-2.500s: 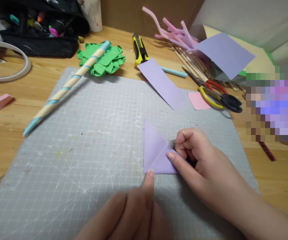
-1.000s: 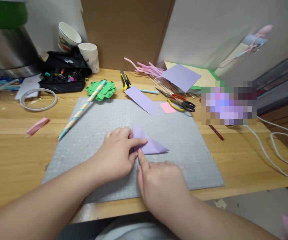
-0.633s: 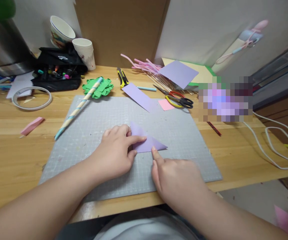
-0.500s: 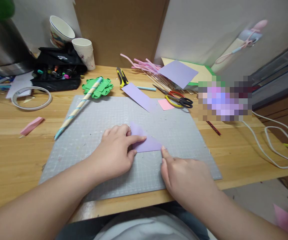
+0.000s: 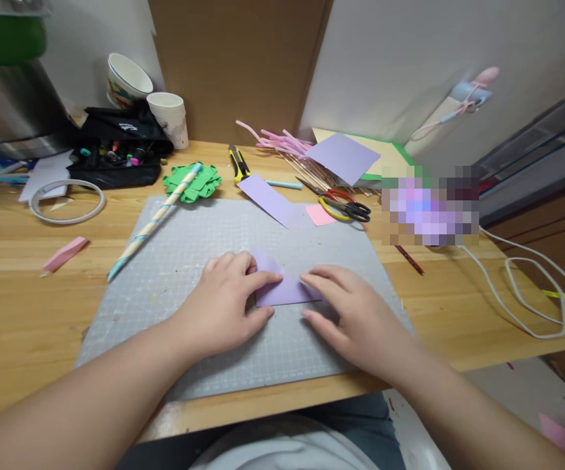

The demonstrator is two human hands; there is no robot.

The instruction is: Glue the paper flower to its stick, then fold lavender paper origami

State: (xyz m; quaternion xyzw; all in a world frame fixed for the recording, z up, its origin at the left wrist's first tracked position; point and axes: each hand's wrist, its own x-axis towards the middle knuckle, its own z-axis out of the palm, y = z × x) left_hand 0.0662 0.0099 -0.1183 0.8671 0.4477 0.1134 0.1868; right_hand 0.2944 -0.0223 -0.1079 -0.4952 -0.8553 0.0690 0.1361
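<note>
A folded, roughly triangular piece of purple paper lies on the grey cutting mat. My left hand rests on its left side, the index finger stretched over the paper and the thumb apart near the lower edge. Over the right corner of the paper is my right hand, its thumb and fingers spread; whether the fingertips touch the paper is hard to tell. A purple strip and a small pink piece lie at the mat's far edge.
Scissors, a yellow cutter and a purple square lie behind the mat. A striped paper stick crosses its left edge, over green folded paper. Tape lies left; a white cable coils right.
My right hand has moved up and left over the paper's right corner, and its fingers have spread from a pointing pose. My left hand stays on the paper. The view has shifted slightly.
</note>
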